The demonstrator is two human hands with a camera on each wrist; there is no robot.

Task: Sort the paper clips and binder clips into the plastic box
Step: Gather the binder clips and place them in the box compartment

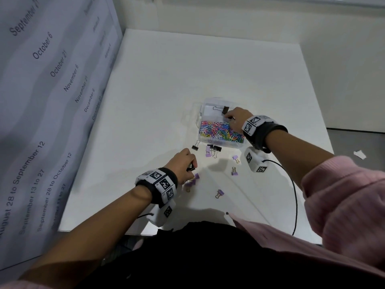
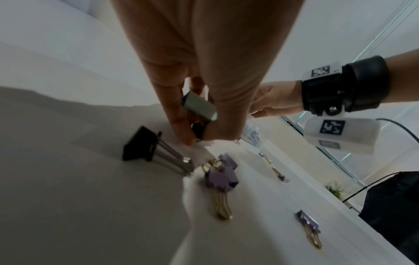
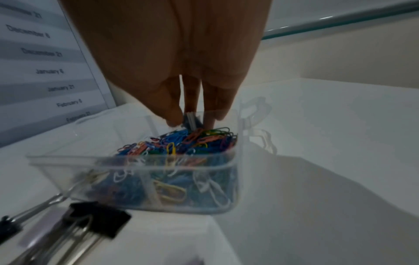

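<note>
over the far compartment of the plastic box [image 1: 210, 101], the right hand [image 1: 236, 119] hangs with its fingertips [image 3: 174, 118] pointing down and pinched on a small dark clip, which looks like a binder clip though the wrist view blurs it. that clip sits just above the divider line, at the edge of the heap of coloured paper clips [image 1: 220, 131] filling the near compartment. 1 black binder clip [image 1: 224, 109] already lies in the far compartment, just beside the fingers on their far side, so the release point appears to lie slightly away from the person, not toward the paper clips.

on the white table [image 1: 166, 80] nearer the body, the left hand [image 1: 183, 163] has its fingers curled round a small black binder clip [image 2: 199, 130], thumb and forefinger closed on it just off the surface. the box lies forward and to the right of this hand, well apart. loose black binder clips [image 1: 215, 148] lie just beside the box's near wall, with purple binder clips [image 1: 234, 171] scattered between the 2 hands. the right hand is plainly the nearer to the box.
</note>
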